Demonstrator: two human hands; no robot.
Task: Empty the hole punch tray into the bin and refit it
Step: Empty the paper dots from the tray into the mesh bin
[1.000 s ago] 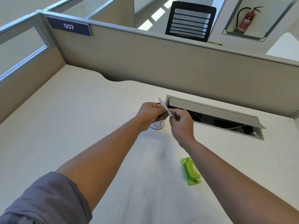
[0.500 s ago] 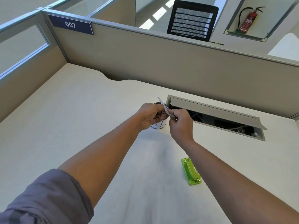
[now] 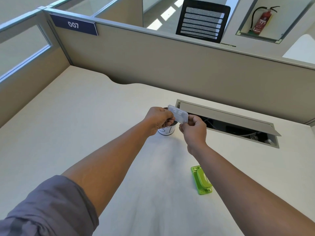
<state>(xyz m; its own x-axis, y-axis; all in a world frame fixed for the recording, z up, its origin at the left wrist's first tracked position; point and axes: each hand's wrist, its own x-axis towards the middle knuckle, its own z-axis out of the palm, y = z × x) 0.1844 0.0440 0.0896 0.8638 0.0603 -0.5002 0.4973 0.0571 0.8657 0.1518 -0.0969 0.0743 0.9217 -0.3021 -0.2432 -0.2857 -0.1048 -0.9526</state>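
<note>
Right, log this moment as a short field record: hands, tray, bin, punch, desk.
left hand: pinching the left end of the tray
right hand: pinching the right end of the tray
tray: clear plastic, held up over the bin
bin: small white cup with dark rim, partly hidden by the hands
hole punch: green, lying on the desk, untouched
desk: pale; cable hatch open

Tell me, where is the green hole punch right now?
The green plastic hole punch lies on the pale desk low and right of centre in the head view, beside the right forearm and nearer the person than the small white bin.
</note>
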